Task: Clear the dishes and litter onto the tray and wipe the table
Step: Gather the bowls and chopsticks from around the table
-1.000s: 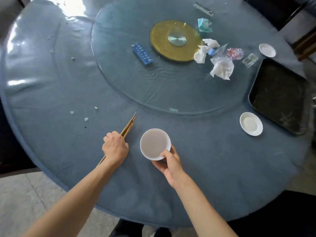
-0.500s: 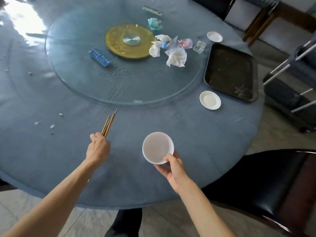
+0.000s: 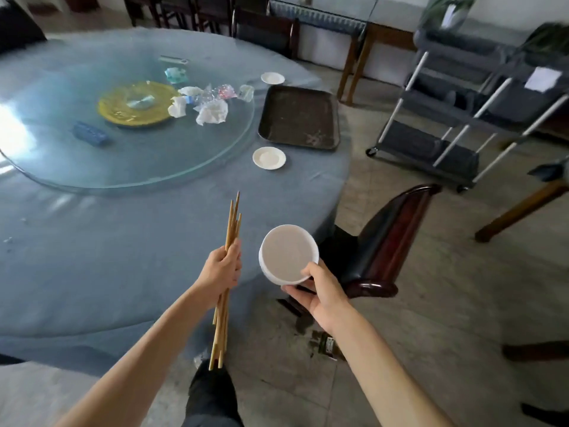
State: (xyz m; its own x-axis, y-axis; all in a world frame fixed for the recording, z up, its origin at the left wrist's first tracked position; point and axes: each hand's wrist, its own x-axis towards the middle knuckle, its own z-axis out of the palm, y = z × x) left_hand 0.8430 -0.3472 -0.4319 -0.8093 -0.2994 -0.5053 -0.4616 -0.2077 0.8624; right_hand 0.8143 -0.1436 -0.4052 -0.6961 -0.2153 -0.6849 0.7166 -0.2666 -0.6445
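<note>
My left hand (image 3: 221, 269) grips a bundle of wooden chopsticks (image 3: 231, 223), held upright above the table's near edge. My right hand (image 3: 323, 292) holds a white bowl (image 3: 288, 253) by its rim, lifted beside the table. The dark tray (image 3: 298, 118) lies empty at the table's right side. One white saucer (image 3: 268, 158) sits just in front of the tray and another saucer (image 3: 272, 78) behind it. Crumpled tissues (image 3: 212, 114) and plastic wrappers (image 3: 226, 91) lie on the glass turntable (image 3: 154, 161).
A blue box (image 3: 90, 134) and a yellow disc (image 3: 137, 104) are on the turntable. A dark chair (image 3: 388, 229) stands close at the table's right, by my right hand. A grey trolley (image 3: 468, 118) is further right. Small crumbs (image 3: 7, 240) dot the blue cloth.
My left hand has lifted the chopsticks off the cloth and upright. Both hands and the view have swung to the right, bringing the bowl past the table's edge toward the chair.
</note>
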